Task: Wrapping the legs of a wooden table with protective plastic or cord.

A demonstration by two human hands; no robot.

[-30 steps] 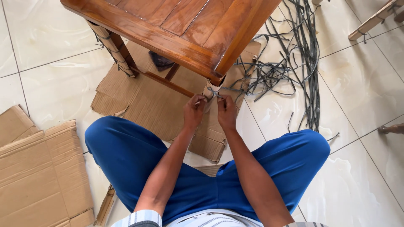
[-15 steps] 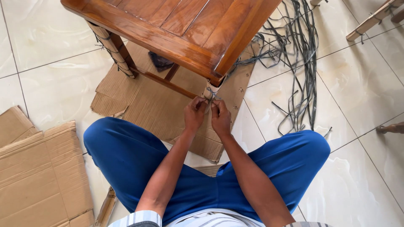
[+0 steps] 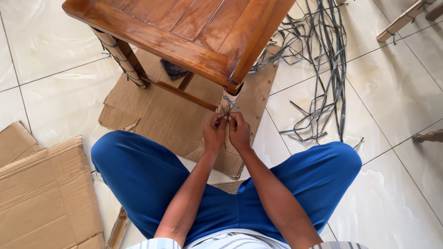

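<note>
Flattened brown cardboard box (image 3: pixel 44 193) on floor at left; another cardboard sheet (image 3: pixel 170 115) under table.

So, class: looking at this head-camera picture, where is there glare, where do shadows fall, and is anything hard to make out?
In the head view, daylight glares off the glossy floor tiles and sheens the wooden table top; soft shadow lies on the cardboard beneath it; both hands, left hand and right hand, look sharp, but the thin strand they pinch at the table leg is too fine to resolve.
</note>
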